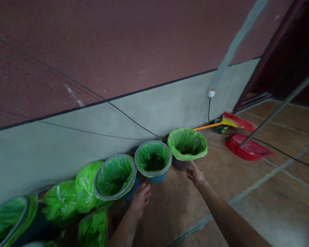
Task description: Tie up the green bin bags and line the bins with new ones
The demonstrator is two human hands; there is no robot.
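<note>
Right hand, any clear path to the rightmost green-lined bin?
Probably yes. The right hand is open just below the rightmost green-lined bin, nothing between them; the middle bin sits off to its left.

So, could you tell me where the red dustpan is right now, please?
The red dustpan lies on the floor at the right, near the wall, beside the broom and right of the green-lined bin.

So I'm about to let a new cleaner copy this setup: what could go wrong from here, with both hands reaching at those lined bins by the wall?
1. The right hand reaches for the far bin, whose green liner is only draped over the rim; a tug might pull it loose.
2. The left hand sits between closely packed bins; a nudge could tip one.
3. A black cable crosses the floor near the red dustpan, a likely trip hazard.
</note>
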